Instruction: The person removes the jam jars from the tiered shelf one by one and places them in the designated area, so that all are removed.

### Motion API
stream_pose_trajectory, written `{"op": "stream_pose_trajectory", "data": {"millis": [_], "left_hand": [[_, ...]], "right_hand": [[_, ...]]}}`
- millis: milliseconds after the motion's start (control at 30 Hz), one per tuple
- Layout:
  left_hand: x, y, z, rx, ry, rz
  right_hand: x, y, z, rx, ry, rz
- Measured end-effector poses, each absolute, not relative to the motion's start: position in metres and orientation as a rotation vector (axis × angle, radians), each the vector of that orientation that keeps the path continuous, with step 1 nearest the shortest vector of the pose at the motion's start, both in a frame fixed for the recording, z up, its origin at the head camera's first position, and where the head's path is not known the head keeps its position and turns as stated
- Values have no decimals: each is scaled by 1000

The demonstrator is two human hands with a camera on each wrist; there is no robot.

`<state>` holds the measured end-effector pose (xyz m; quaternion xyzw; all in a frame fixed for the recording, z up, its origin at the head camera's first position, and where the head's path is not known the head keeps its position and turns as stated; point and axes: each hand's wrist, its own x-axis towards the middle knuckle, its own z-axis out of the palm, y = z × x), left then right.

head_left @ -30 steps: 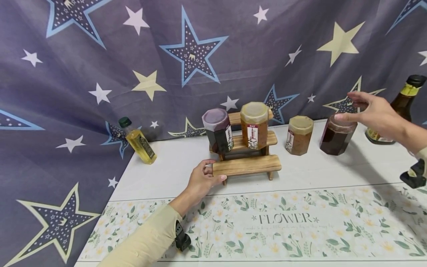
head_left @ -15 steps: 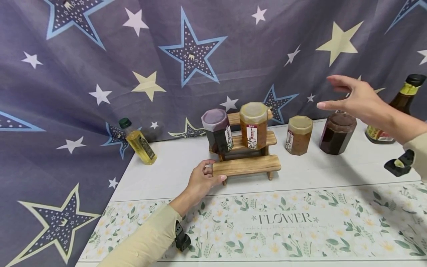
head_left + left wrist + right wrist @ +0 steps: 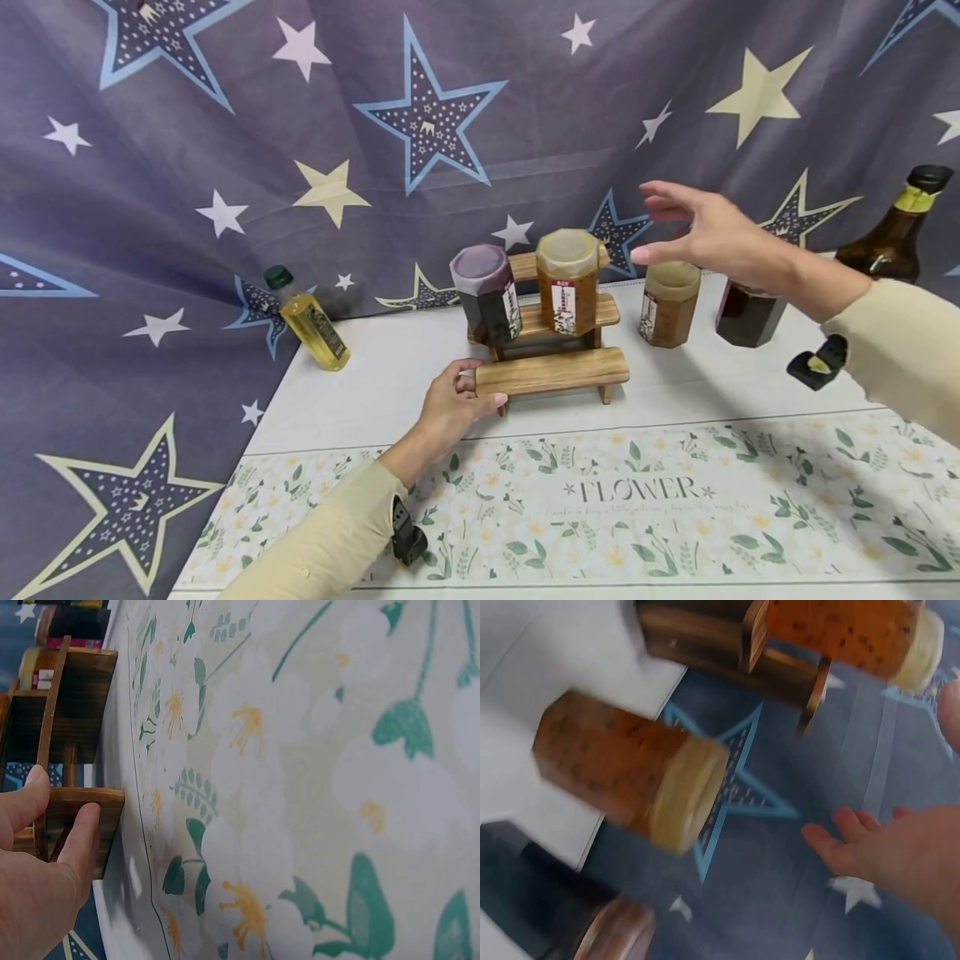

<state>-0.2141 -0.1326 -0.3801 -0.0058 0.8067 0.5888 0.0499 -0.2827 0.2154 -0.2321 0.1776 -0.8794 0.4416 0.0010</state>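
Observation:
My left hand (image 3: 457, 400) grips the left end of the bottom step of a small tiered wooden shelf (image 3: 552, 372). In the left wrist view, thumb and finger lie on either side of the board's end (image 3: 86, 796). A dark jar with a purple-white lid (image 3: 486, 292) and an amber jar with a cream lid (image 3: 567, 283) stand on the middle step. My right hand (image 3: 708, 229) is in the air with fingers spread, holding nothing. It overlaps the top of a second amber jar (image 3: 670, 308) on the table. That jar also shows in the right wrist view.
Right of the amber jar stands a dark red jar (image 3: 746, 318), partly behind my right forearm. A brown bottle (image 3: 896, 229) is at the far right. At the left, an oil bottle with a green cap (image 3: 313, 325) stands near the star-patterned curtain (image 3: 420, 67). A floral runner (image 3: 645, 500) lies in front.
My right hand has moved left from above the dark red jar, past the second amber jar's top, toward the shelf, staying unclosed. The left hand and the jars have not moved.

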Motion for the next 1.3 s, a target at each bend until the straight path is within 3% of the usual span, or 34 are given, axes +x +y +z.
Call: {"op": "stream_pose_trajectory", "data": {"millis": [367,1300], "left_hand": [[-216,-132,-381,-11,2457,1813],[-220,-128,-381,-30,2463,1822]], "right_hand": [[-289,161,-237,846,-2675,1528],[-302,142,-241,839,-2746,1453]]}}
